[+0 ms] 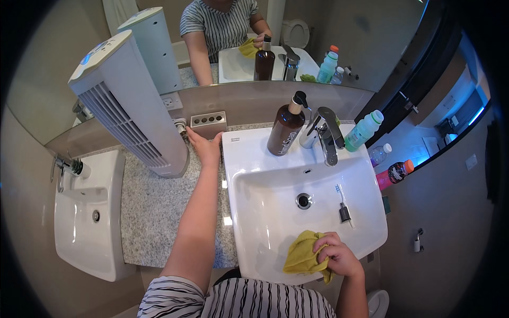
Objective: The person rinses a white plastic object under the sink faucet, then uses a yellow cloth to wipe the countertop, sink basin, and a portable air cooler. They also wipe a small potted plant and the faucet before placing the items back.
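My left hand [204,149] reaches to the back of the granite counter [155,214], fingers spread, touching or close to a holder with several round holes [208,124]. A coiled white cord [180,125] lies by its fingertips. Bunched in my right hand [336,254] is a yellow-green cloth [304,254], at the front rim of the white sink [246,226]. Inside the basin lies a small black-capped item with a clear stem [344,212], right of the drain [304,201]. A brown hand soap pump bottle [286,129] stands on the sink's back ledge, beside the chrome faucet [328,135].
A tall white tower fan [131,107] stands left of my left hand, and a second sink [115,222] is farther left. Right of the faucet are a green-white bottle [364,130], a small clear bottle [380,155] and a pink drink bottle [393,175]. A mirror [222,39] spans the back wall.
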Demonstrator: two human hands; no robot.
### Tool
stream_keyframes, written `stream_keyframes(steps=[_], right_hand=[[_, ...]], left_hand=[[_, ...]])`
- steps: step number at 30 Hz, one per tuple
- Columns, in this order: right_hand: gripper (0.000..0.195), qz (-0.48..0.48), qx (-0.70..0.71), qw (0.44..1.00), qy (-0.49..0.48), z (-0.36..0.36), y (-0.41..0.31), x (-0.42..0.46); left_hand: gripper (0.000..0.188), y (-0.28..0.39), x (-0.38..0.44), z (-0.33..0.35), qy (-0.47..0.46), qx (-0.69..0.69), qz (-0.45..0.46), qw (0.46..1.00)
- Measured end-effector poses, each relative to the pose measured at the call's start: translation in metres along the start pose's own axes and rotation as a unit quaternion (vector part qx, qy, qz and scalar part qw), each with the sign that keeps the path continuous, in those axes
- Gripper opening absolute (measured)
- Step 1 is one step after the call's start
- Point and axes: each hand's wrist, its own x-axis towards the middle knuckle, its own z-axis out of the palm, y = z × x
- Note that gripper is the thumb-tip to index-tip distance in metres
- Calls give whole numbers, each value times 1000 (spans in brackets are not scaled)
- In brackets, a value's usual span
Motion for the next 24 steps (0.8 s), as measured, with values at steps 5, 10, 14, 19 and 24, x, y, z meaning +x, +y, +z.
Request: stream_keyframes(steps=[5, 10, 14, 19, 24], right_hand=[[25, 0, 9, 1000, -7, 3, 3, 2], [24, 9, 0, 1000, -14, 3, 3, 4], [24, 11, -7, 1000, -21, 2, 3, 5], [23, 3, -11, 1000, -18, 3, 2, 7], [23, 2, -18, 1000, -22, 4, 5, 7]], left_hand=[[117, 5, 2, 3, 5, 6, -16, 1000], [116, 8, 1, 0, -2, -8, -31, 999], [115, 8, 0, 0, 16, -7, -20, 1000], [126, 11, 6, 3, 36, -3, 5, 999], [138, 51, 13, -2, -24, 0, -95, 995]])
